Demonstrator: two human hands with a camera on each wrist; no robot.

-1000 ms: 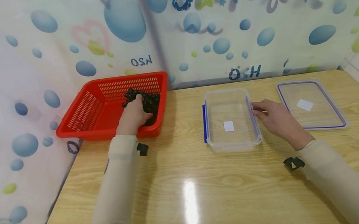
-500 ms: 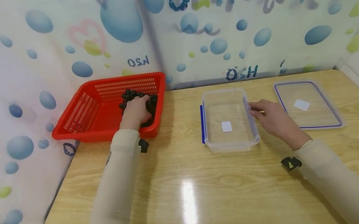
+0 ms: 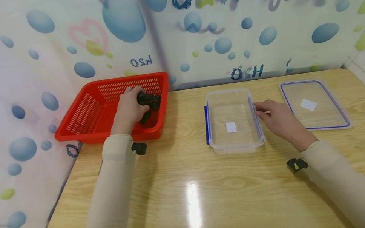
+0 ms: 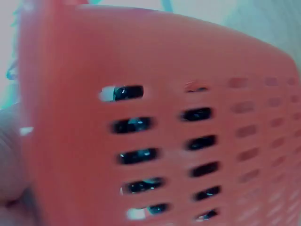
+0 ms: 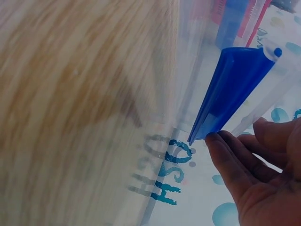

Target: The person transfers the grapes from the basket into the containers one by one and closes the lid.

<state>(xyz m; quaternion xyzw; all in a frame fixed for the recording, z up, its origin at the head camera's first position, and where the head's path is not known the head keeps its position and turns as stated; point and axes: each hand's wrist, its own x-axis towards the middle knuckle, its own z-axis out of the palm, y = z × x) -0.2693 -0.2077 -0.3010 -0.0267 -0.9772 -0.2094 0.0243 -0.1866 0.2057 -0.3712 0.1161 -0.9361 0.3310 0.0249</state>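
Observation:
In the head view my left hand (image 3: pixel 128 109) reaches into the red slotted basket (image 3: pixel 80 132). Its fingers grip a bunch of black grapes (image 3: pixel 154 101) by the near left side, and part of the bunch is hidden by them. Through the basket slots in the left wrist view, dark shiny grapes (image 4: pixel 200 142) show. My right hand (image 3: pixel 279 123) touches the right side of a clear plastic food container (image 3: pixel 236 147) with its fingertips. Close up in the right wrist view, those fingers (image 5: pixel 230 155) touch the end of a blue latch (image 5: pixel 235 89), which stands swung out. The thumb stays apart from them.
Right of the container, a clear lid (image 3: pixel 323 115) with a blue seal lies flat on the wooden table (image 3: pixel 229 192). A white label (image 3: pixel 231 127) shows at the container's bottom. A patterned sheet (image 3: pixel 173 42) stands behind the table.
My left hand has shifted slightly left and up within the basket, and the grapes in its grip have moved too. My right hand and the container have stayed in place.

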